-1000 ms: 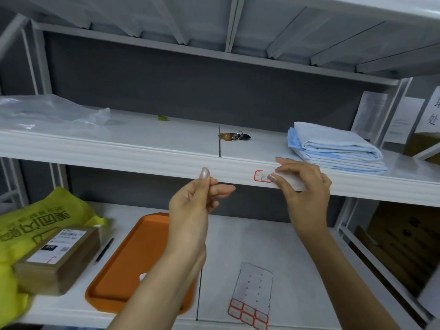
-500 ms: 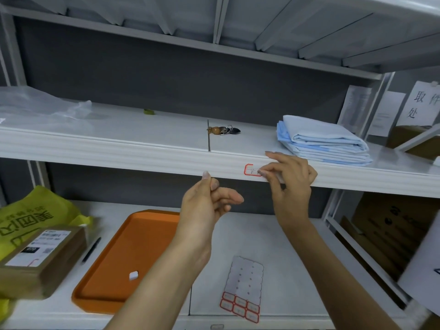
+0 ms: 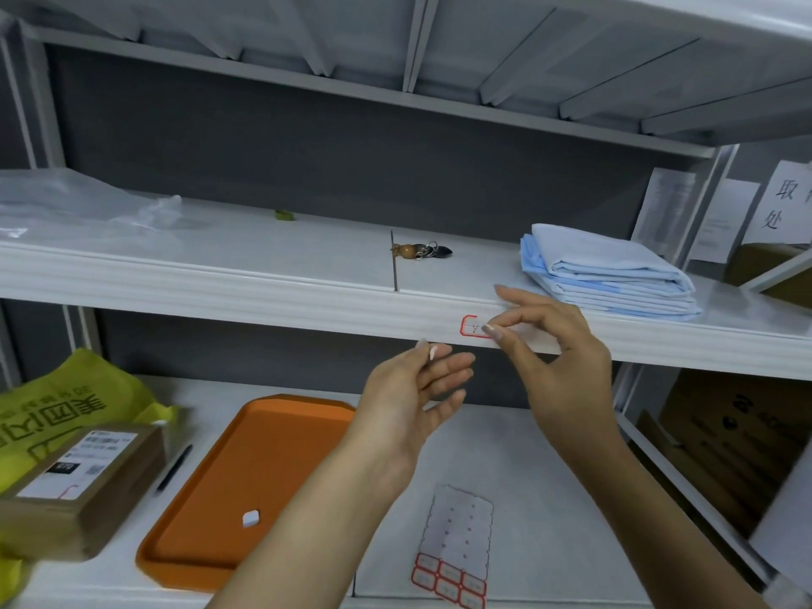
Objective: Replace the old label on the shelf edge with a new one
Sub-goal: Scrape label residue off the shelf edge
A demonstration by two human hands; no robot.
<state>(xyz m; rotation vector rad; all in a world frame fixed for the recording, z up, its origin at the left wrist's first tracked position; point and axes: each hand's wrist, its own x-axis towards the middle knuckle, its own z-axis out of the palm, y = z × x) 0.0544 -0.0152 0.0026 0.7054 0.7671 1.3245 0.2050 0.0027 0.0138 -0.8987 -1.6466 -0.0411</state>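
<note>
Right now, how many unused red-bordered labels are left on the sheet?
6 labels, two rows of three at the sheet's near end; the frame edge may hide more.

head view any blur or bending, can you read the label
Head view: wide lens bows the shelf edge; box at lower left is smeared; light even, no harsh glare; label border sharp, its writing too small and half behind the right hand.

Upper shelf (image 3: 505,274): plastic sheet (image 3: 79,200) far left, keychain (image 3: 419,250) in the middle, folded cloth (image 3: 606,274) on the right. The label (image 3: 472,326) sits on that shelf's front edge (image 3: 219,296), just below-left of the cloth. Lower shelf (image 3: 549,468), left to right: bag (image 3: 52,402) with a box (image 3: 83,481) in front, a pen (image 3: 174,468), a tray (image 3: 211,542) with a scrap (image 3: 250,518) in it, then a label sheet (image 3: 457,547) up front.
</note>
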